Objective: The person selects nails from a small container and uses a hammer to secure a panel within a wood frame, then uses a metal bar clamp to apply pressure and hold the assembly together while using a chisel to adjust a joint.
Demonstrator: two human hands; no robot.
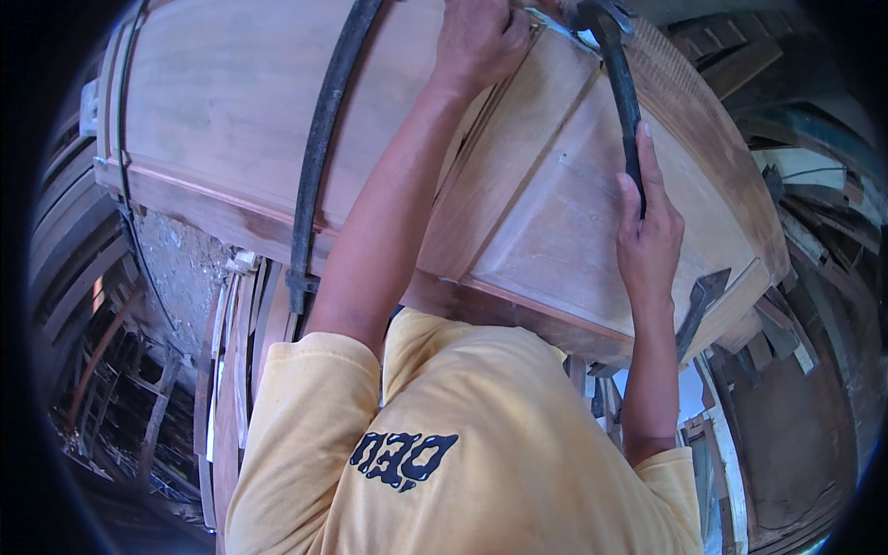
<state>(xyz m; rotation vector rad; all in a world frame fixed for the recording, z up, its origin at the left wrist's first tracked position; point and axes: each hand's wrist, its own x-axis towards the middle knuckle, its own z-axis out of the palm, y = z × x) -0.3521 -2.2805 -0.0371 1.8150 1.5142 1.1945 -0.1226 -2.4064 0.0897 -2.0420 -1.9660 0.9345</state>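
Note:
My right hand [652, 222] is wrapped round the handle of a dark claw hammer [622, 88], index finger stretched along it. The hammer's head is over the far edge of a panelled wooden door [564, 194]. Farther left, my left hand [481, 42] is closed at the far side of the door, its fingers partly cut off by the picture's top edge. I cannot make out what it holds, if anything. A pale blue-white strip [564, 26] shows between the left hand and the hammer head.
A long dark metal bar clamp [319, 148] crosses the door left of my left arm. A thinner bar [120, 120] crosses its left end. A dark angled metal piece [701, 305] lies near the right corner. Wood offcuts [795, 231] pile up at right; stacked boards [83, 231] stand at left.

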